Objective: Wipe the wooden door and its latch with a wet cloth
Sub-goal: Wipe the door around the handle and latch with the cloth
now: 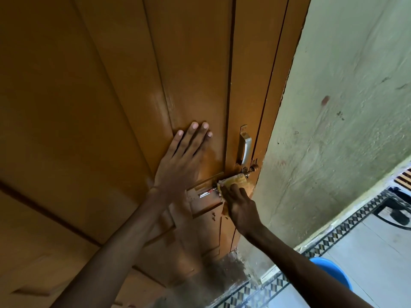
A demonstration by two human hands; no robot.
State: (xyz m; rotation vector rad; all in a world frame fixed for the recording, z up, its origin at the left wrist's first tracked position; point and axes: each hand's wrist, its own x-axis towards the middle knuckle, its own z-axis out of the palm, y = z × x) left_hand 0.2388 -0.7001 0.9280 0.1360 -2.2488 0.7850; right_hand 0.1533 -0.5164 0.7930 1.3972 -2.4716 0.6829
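Cloth [233,182] on latch [205,193]
Right hand [240,207] grips cloth; left hand [182,158] flat, open on door [111,107]; handle [244,147] above, wall [333,130] beside.

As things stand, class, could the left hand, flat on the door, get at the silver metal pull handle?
Probably yes. The left hand rests open on the orange-brown wooden door, and the silver metal pull handle sits just to its right with bare door between them.

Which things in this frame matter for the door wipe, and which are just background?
In the job:
door
latch
cloth
right hand, pressing the cloth on the latch
left hand, flat on the door

Just around:
door handle
green wall
blue tub
tiled floor
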